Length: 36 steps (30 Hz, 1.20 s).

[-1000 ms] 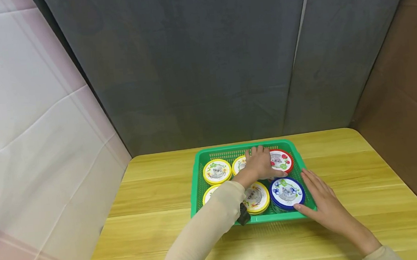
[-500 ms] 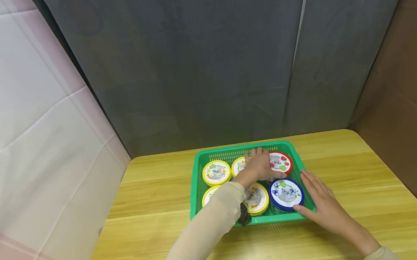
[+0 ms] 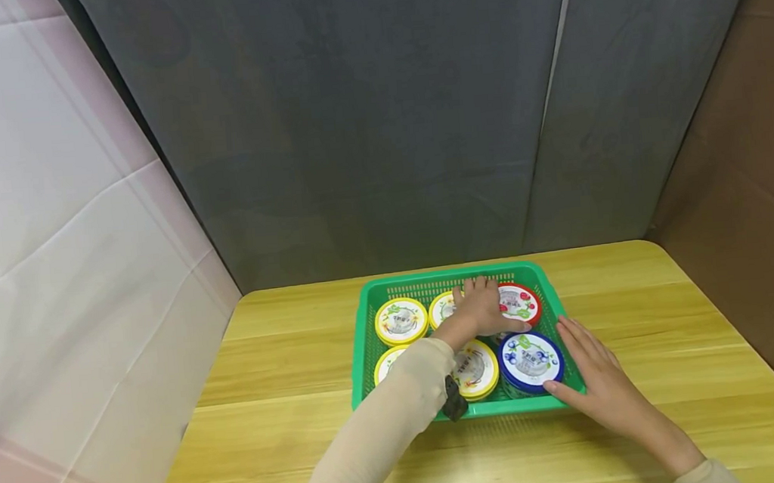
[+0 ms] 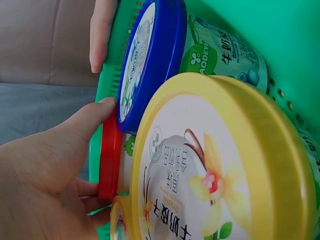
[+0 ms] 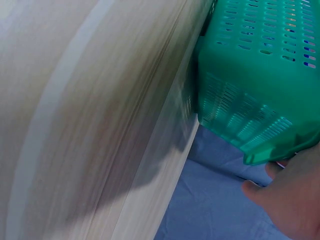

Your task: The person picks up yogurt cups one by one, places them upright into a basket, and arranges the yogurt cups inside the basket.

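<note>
A green plastic basket (image 3: 509, 407) holds several round tubs with printed lids. My left hand (image 3: 480, 311) reaches into its back part, at the red-lidded tub (image 3: 523, 303). The left wrist view has the thumb on one side of that red lid (image 4: 108, 162) and fingertips on the other, holding it. In front stands a blue-lidded tub (image 3: 531, 360). Yellow-lidded tubs (image 3: 402, 321) stand to the left, some partly covered by the left arm. My right hand (image 3: 606, 387) rests at the basket's right front corner, fingers straight along the side and thumb over the front rim.
The basket stands on a wooden table (image 3: 289, 386) near its back edge. A dark grey panel (image 3: 379, 136) rises behind. White cloth (image 3: 71, 221) hangs on the left, and a brown panel (image 3: 750, 167) borders the right.
Both hands keep nearly the same place. The red-lidded and blue-lidded tubs appear shifted very slightly left and down, as does the basket in the head view.
</note>
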Tool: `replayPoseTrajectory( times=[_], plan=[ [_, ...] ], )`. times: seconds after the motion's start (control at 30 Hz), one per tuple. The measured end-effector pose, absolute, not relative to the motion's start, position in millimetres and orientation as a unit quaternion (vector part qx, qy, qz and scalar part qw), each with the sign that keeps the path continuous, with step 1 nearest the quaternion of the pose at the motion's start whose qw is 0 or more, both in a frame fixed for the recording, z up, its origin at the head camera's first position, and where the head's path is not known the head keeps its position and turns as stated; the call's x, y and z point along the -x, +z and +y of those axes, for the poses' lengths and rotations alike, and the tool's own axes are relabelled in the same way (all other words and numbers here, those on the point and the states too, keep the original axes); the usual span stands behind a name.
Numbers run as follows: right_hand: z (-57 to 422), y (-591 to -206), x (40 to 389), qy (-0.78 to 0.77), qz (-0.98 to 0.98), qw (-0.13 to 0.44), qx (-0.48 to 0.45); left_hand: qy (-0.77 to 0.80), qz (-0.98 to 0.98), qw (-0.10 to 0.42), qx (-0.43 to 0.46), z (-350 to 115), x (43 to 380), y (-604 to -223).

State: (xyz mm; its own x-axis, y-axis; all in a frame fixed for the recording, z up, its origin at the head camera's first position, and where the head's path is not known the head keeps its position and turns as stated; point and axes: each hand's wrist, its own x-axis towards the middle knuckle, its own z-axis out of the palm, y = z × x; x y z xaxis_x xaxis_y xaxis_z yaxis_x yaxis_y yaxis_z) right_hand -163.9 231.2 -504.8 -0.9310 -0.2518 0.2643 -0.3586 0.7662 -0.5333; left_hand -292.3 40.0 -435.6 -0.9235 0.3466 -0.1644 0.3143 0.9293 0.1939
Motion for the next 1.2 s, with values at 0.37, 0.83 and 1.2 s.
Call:
replayPoseTrajectory(
  times=[0.37,0.83,1.2],
  plan=[
    [231.8,-506.6,165.0,0.302,-0.933,0.098,-0.167,0.086,0.977,0.105,-0.166,40.9,292.4,-437.8],
    [231.7,-506.2,164.8,0.301,-0.934,0.096,-0.165,0.089,0.977,0.126,-0.150,42.0,291.9,-437.6],
    [231.6,-504.2,163.6,0.301,-0.936,0.086,-0.162,0.078,0.978,0.120,-0.150,42.6,293.2,-438.8]
  ],
)
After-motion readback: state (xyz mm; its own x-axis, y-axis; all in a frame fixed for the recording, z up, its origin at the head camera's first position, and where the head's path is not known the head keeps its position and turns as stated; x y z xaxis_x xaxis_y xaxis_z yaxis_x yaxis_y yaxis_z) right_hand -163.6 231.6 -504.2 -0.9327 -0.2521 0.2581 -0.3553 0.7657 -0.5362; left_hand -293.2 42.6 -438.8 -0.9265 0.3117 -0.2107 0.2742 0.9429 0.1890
